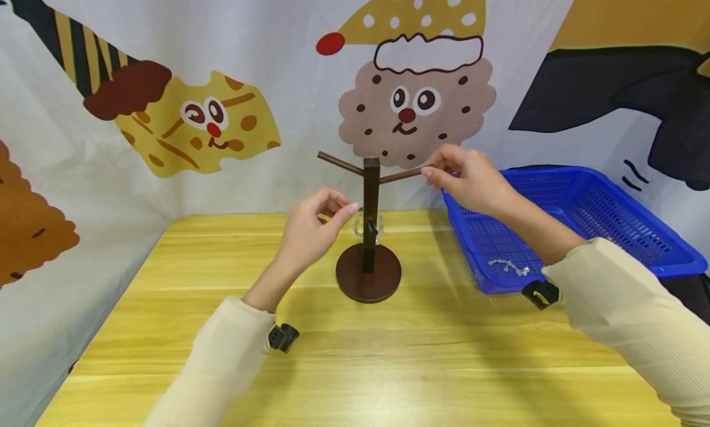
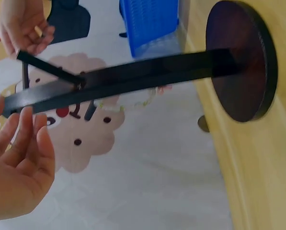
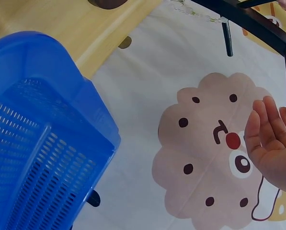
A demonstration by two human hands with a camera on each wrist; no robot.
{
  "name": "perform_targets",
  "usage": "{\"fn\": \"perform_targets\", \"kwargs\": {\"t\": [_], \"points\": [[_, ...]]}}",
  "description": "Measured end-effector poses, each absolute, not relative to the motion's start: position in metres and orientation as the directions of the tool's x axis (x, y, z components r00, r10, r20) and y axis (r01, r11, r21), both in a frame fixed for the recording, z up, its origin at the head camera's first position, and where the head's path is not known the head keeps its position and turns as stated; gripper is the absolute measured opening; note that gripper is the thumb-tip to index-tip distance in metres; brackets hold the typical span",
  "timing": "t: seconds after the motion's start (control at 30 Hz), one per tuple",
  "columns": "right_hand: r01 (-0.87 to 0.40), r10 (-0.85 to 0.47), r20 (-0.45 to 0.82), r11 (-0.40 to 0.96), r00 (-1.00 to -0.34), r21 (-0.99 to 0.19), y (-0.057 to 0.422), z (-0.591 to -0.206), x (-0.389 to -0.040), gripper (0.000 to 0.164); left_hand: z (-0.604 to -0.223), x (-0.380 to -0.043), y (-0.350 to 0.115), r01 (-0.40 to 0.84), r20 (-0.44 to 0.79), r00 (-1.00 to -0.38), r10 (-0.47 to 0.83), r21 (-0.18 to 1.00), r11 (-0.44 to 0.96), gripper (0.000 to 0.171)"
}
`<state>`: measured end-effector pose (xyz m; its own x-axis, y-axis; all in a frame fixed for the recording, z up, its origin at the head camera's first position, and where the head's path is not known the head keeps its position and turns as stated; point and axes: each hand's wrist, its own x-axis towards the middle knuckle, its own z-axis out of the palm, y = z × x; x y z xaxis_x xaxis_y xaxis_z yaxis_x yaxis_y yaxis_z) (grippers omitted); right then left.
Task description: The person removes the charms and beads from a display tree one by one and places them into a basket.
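Note:
A dark brown wooden stand stands upright on a round base, with thin pegs branching from its post. My right hand pinches the outer end of the right peg between thumb and fingertips. Left of the post is my left hand, its thumb and forefinger close together and the other fingers loosely bent; nothing shows in it. The left wrist view sets its fingers at the post's upper end. A pale beaded bracelet hangs from a lower peg, partly behind the post in the head view.
A blue plastic basket stands on the right, under my right forearm. Another pale bracelet lies inside it. The yellow wooden table extends in front of the stand, and a cartoon-printed cloth hangs behind.

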<state>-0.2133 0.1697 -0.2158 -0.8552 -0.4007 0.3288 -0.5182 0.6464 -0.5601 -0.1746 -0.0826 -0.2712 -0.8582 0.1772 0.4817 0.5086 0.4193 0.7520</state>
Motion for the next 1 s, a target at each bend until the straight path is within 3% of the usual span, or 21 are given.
{"fn": "perform_targets", "kwargs": {"t": [0.13, 0.33, 1.0], "points": [[-0.519, -0.398, 0.334, 0.642, -0.854, -0.564, 0.170, -0.216, -0.213, 0.018, -0.275, -0.168, -0.074, 0.480, 0.412, -0.877, 0.246, 0.765, 0.429, 0.016], [-0.521, -0.393, 0.343, 0.643, -0.853, -0.561, 0.170, -0.218, -0.213, 0.017, -0.277, -0.161, -0.062, 0.522, 0.430, -0.852, 0.298, 0.737, 0.430, 0.014], [-0.522, -0.399, 0.336, 0.626, -0.853, -0.580, 0.170, -0.218, -0.207, 0.016, -0.278, -0.157, -0.064, 0.524, 0.455, -0.850, 0.264, 0.693, 0.494, 0.009]]}}
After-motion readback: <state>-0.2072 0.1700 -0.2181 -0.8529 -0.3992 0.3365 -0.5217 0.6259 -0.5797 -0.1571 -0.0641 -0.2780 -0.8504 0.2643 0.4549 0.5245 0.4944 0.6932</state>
